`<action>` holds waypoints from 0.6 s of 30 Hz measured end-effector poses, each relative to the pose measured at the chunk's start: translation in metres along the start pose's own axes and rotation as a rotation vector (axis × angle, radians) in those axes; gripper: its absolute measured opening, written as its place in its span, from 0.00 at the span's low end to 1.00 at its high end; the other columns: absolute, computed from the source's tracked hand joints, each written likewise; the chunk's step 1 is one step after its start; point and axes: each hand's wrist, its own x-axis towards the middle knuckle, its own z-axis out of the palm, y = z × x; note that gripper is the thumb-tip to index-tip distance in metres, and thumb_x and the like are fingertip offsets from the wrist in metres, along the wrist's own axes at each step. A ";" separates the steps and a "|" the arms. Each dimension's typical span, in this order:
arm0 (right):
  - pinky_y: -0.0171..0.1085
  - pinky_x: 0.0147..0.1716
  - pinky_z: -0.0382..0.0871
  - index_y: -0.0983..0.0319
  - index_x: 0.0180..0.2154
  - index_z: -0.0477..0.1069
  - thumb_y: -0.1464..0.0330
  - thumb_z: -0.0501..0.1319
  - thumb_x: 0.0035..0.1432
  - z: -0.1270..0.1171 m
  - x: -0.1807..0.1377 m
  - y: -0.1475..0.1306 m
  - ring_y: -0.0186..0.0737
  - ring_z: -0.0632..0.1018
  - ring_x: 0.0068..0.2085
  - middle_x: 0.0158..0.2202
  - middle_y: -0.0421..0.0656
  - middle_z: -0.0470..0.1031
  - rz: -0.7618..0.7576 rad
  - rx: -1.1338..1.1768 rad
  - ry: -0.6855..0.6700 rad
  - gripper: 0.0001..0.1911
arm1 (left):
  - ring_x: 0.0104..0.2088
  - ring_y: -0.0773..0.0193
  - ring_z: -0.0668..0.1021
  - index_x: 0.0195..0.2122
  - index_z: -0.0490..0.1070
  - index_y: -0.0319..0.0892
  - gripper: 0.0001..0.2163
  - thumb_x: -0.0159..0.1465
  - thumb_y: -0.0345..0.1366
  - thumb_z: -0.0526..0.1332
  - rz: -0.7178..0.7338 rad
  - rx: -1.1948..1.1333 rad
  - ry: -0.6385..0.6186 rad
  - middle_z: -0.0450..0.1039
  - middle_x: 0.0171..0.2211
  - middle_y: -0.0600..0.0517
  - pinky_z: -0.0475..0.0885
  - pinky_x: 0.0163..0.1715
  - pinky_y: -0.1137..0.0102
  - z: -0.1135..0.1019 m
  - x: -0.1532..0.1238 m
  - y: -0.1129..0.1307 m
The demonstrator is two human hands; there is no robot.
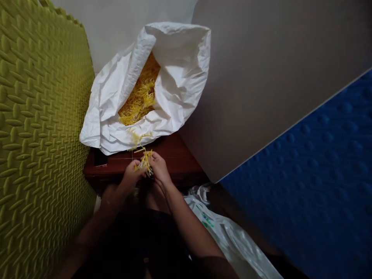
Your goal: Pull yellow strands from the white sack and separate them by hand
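A clump of yellow-and-white shredded strands (pixel 144 162) sits between my hands, just above the near edge of the worktop. My left hand (pixel 132 174) and my right hand (pixel 159 168) are close together with the fingers curled, pinching the clump from both sides. A few loose strands (pixel 136 138) rise from the clump toward the lip of a white sack (pixel 177 66), which rests on the worktop just beyond my hands. Inside its open mouth lies a heap of the same yellow strands (pixel 142 97).

The clump hides parts of my fingertips, so I can't make out each finger's exact grip. Folds of the sack cover much of the heap, and I can't see how deep it goes. Below my wrists, the view falls into shadow over my dark clothing (pixel 145 240). A black patch (pixel 100 157) at the left of the worktop is too dark to identify.

The worktop (pixel 177 155) is glossy reddish-brown wood. A green textured foam mat (pixel 43 116) stands along my left, running out of view, and a blue dimpled mat (pixel 305 178) fills the lower right beside a grey panel (pixel 270 81). A crumpled white plastic bag (pixel 229 240) with green print lies low on my right, and a pale wall (pixel 116 27) shows behind the sack.
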 end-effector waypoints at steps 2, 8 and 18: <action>0.36 0.33 0.70 0.59 0.42 0.68 0.62 0.63 0.43 -0.003 -0.011 0.007 0.36 0.74 0.33 0.36 0.43 0.75 0.003 -0.064 -0.033 0.21 | 0.20 0.75 0.66 0.27 0.61 0.40 0.16 0.45 0.38 0.69 -0.026 -0.009 0.018 0.65 0.21 0.58 0.60 0.22 0.76 -0.005 -0.014 -0.013; 0.42 0.46 0.68 0.55 0.56 0.59 0.66 0.64 0.42 -0.019 0.009 -0.013 0.41 0.73 0.47 0.54 0.46 0.66 -0.097 -0.317 -0.236 0.36 | 0.23 0.75 0.66 0.32 0.63 0.41 0.16 0.46 0.36 0.68 -0.013 -0.072 0.089 0.66 0.26 0.57 0.62 0.24 0.76 -0.017 -0.013 -0.016; 0.45 0.56 0.52 0.73 0.56 0.57 0.67 0.60 0.52 0.049 0.199 -0.137 0.53 0.60 0.58 0.62 0.59 0.49 -0.642 -1.362 0.078 0.31 | 0.19 0.76 0.64 0.34 0.61 0.40 0.21 0.44 0.38 0.69 -0.010 -0.099 0.079 0.64 0.22 0.60 0.60 0.23 0.76 -0.018 -0.011 -0.011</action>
